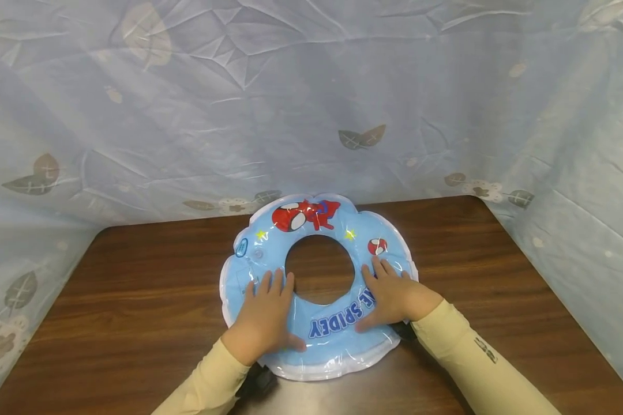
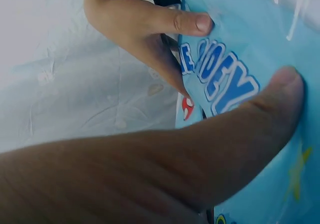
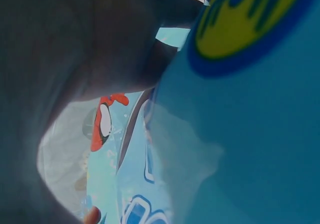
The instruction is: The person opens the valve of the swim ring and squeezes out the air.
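Clearly, left hand [image 1: 263, 318] and right hand [image 1: 393, 297], fingers [image 1: 277, 283] spread, touch the ring [image 1: 337, 347], wide tabletop [image 1: 140, 288] beyond its edges.

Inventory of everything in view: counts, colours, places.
Ring: one, light blue with white edge, on the table
Figure: one, mostly red, printed on ring's far side
Small face: one, red and white, printed beyond the right hand
Lettering: one line, blue, ring's near side
Table: one, brown, under ring
Sheet: count unclear, pale blue-grey, behind and beside table
Sleeves: two, pale yellow, on both forearms
Left hand: one, bare, on ring's left
Right hand: one, bare, on ring's right
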### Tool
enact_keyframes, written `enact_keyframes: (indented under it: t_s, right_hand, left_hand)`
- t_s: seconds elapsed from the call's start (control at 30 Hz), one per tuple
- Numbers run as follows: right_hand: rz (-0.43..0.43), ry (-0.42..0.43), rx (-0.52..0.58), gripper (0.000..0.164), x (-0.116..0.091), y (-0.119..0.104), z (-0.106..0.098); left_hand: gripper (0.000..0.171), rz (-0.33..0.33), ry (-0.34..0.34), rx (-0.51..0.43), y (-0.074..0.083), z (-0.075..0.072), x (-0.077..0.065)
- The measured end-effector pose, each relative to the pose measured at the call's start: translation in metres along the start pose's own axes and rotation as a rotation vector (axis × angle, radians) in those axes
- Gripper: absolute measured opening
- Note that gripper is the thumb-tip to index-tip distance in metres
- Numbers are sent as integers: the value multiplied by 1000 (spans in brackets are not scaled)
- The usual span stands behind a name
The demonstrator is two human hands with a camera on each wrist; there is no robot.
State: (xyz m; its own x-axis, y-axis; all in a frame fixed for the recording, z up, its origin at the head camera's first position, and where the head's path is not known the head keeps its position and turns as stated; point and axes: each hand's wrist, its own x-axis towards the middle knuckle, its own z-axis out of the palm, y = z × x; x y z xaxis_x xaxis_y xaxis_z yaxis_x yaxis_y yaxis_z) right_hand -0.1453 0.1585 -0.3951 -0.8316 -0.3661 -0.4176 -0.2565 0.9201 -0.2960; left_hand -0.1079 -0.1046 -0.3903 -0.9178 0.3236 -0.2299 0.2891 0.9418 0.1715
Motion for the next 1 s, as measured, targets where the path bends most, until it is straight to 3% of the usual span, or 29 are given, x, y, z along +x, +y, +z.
enact_keyframes:
  t_s: [0.23,0.67,1.0]
  right_hand:
    - [4,9,21,128,3,-2,1]
    - [7,22,9,118,1,-1,0]
    - [2,28,-20,119,5,-1,4]
  left_hand:
    - [119,-25,-40,4,-1,1,-5]
    - [118,27,-170,-29,-9,-1,1]
    - [120,-2,-132,-40,-7,6,3]
